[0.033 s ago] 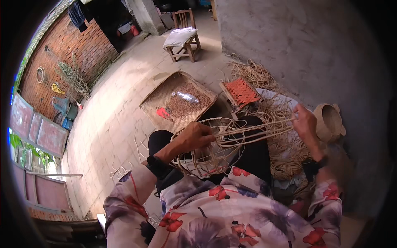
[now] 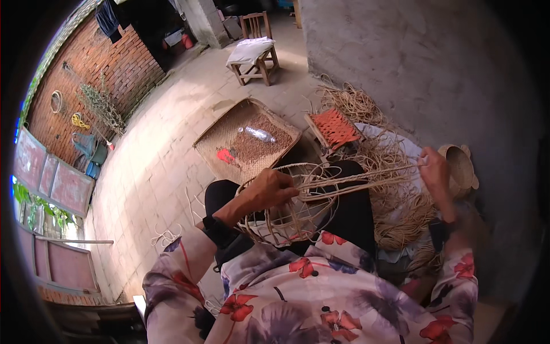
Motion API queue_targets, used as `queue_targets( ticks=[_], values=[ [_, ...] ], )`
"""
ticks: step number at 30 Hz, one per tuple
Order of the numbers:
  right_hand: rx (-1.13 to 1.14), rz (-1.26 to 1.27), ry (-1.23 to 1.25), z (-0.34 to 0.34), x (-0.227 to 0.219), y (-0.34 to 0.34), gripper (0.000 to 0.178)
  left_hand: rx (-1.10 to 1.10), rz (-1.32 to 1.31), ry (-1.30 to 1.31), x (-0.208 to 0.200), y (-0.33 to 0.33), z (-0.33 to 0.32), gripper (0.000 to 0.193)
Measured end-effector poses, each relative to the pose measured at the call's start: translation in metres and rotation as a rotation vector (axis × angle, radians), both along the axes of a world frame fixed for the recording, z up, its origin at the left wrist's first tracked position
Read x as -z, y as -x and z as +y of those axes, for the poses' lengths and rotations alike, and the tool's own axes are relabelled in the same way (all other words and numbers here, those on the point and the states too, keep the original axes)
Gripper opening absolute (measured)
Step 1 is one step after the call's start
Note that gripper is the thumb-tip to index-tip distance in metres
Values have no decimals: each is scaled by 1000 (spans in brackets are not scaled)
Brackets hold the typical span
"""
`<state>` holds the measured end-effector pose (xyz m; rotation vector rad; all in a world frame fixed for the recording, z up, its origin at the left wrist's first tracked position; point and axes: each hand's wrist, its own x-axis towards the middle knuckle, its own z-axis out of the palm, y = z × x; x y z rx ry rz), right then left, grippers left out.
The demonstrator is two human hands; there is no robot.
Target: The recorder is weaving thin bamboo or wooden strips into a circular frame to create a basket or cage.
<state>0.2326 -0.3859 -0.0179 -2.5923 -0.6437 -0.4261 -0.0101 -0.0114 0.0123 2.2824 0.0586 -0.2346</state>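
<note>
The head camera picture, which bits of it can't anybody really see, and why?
All in the head view:
- Left hand: its own back hides the fingertips.
- Cord frame: the left hand covers part of its rim.
- Right hand: too small and blurred to tell which finger holds which cord.
- Red thing on the woven tray: too small to name.
- Dark opening: shadow hides most of its inside.

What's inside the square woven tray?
The woven tray holds small brown pieces, a clear bottle and a red item. Whatever lies beneath them is covered, not visible.
</note>
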Motion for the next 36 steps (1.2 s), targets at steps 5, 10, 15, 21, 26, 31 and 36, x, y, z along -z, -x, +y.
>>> queue_targets(
  ticks=[5, 10, 15, 21, 26, 31, 36],
  values=[
    [533, 44, 69, -224, 9, -111, 11, 8, -1, 7, -1, 4, 6, 24],
    [290, 477, 667, -253, 53, -89, 51, -6, 34, 61, -6, 1, 5, 25],
    [-409, 601, -12, -42, 32, 10, 42, 31, 79, 54, 7, -7, 8, 24],
    [-956, 382, -141, 94, 0, 145, 38, 31, 90, 45, 3, -15, -1, 23],
    [-969, 799, 9, 98, 12, 165, 35, -18, 88, 121, 0, -15, -8, 25],
    [-978, 952, -419, 48, 19, 92, 34, -77, 106, 93, -5, -3, -8, 25],
    [88, 252, -195, -170, 92, -60, 34, -48, 94, 113, -3, -11, -13, 23]
  ],
)
